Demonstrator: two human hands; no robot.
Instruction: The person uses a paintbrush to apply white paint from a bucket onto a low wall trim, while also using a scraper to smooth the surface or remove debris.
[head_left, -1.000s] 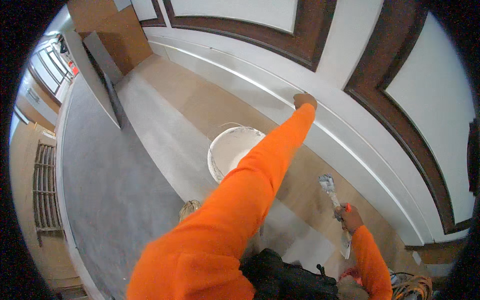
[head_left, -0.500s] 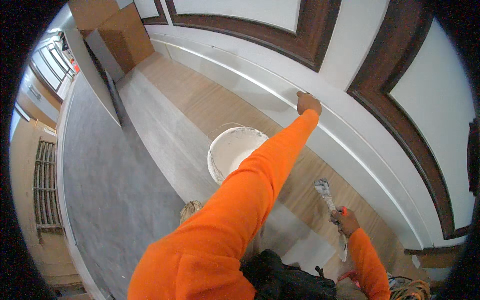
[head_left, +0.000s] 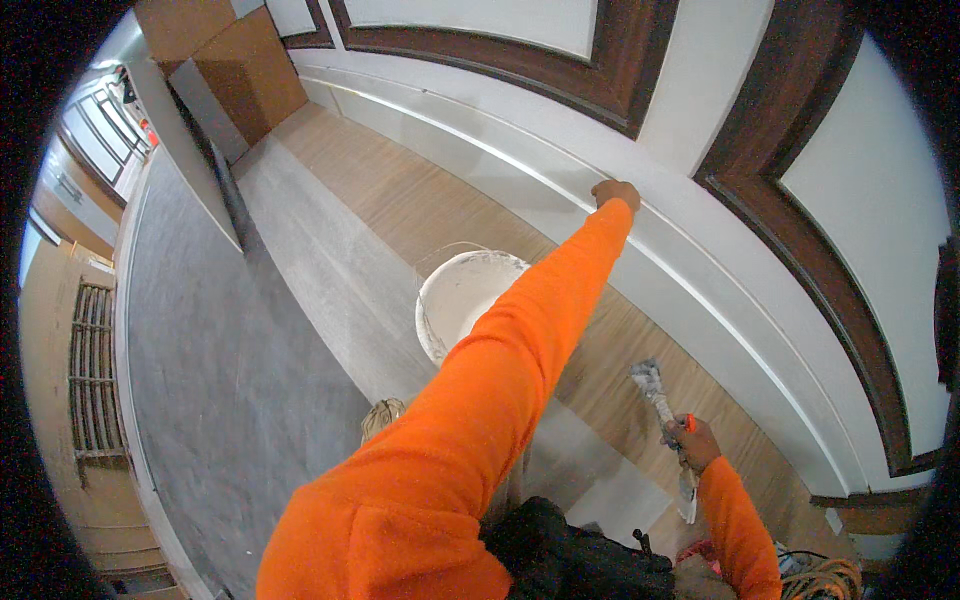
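Stretched far forward, my left hand (head_left: 616, 194) rests at the upper ledge of the white baseboard (head_left: 500, 165). Its fingers look curled; whatever they may hold is hidden. My right hand (head_left: 697, 444), lower right, is closed round a putty knife (head_left: 650, 380) whose upper end is caked with grey-white filler. A second smeared blade (head_left: 687, 498) sticks out below the same hand, and an orange-red bit shows at the grip. Between my left arm and the grey board stands a white bucket (head_left: 428, 330) of pale filler, its wire handle raised, partly covered by my sleeve.
Dark wooden frame moulding (head_left: 640, 85) lines the white wall. A large grey board (head_left: 240, 380) lies left, beside an upright panel (head_left: 185, 140) and cardboard (head_left: 250, 75). Coiled cable (head_left: 825, 580) sits lower right. Wood-look flooring (head_left: 380, 180) runs along the baseboard, with a pale strip beside it.
My left hand has shifted slightly left and up along the baseboard ledge. My right hand and the putty knife have barely moved.
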